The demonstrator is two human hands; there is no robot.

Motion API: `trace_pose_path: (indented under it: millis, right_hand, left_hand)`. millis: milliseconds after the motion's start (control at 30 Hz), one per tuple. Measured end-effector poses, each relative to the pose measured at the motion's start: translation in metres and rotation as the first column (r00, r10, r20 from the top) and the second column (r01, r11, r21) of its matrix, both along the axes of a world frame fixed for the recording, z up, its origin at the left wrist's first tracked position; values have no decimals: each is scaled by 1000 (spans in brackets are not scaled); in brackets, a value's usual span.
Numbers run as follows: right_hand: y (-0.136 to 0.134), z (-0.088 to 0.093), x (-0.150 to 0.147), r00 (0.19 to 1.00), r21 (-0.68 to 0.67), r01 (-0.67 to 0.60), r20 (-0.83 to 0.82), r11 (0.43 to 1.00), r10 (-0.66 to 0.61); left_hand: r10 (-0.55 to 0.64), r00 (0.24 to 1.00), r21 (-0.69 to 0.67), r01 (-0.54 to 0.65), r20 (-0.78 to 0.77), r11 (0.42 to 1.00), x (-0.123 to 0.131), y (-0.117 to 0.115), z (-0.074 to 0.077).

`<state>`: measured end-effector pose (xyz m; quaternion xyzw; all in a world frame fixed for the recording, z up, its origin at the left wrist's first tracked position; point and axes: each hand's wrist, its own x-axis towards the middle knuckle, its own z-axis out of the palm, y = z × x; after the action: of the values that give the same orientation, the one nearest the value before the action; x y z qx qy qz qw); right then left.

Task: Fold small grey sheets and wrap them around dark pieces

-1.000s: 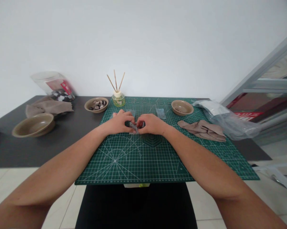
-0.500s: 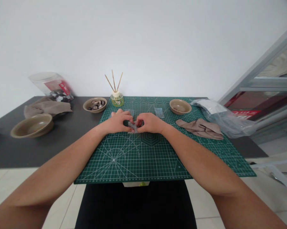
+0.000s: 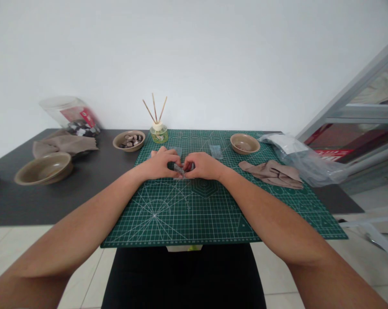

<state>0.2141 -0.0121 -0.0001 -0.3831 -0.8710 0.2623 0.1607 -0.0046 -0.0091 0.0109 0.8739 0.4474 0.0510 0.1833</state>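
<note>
Both my hands meet at the middle of a green cutting mat [image 3: 187, 214]. My left hand [image 3: 160, 164] and my right hand [image 3: 203, 166] are curled, their fingertips pinching a small clear packet [image 3: 181, 171] that lies on the mat between them. What the packet holds is too small to make out. Two more small clear packets lie just beyond my hands, one [image 3: 177, 150] behind the left hand and one [image 3: 215, 151] behind the right.
On the dark table [image 3: 84, 189]: a large tan bowl [image 3: 44, 168], a small bowl of dark pieces [image 3: 129, 140], a reed diffuser [image 3: 158, 133], a tipped clear jar [image 3: 71, 115], a folded cloth [image 3: 65, 143]. On the right are another bowl [image 3: 245, 143], a brown cloth [image 3: 273, 174], a plastic bag [image 3: 303, 161].
Nothing much: both hands stay pinched on the small packet at the same spot. The view has shifted only slightly.
</note>
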Motion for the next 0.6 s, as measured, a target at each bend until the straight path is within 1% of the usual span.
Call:
trace_pose_path:
  millis: [200,367,500,600]
  right_hand:
    - [-1,-1,-1,998,46,58,15,997,-59]
    - [0,-3,-6,999,100,27,17,995,-29]
    - [-1,0,-4,999,43,-28,18,999,27]
    - [-1,2,0,999,9,-36,12,999,36]
  left_hand:
    - [-5,1000,5,5,-11,1000,-1,1,-1]
    - [-3,1000,8,3,-7,1000,-1,0,-1]
    - [-3,1000,0,3,-5,1000,-1,0,-1]
    - [-3,1000,-5,3,-4,1000,-1,0,0]
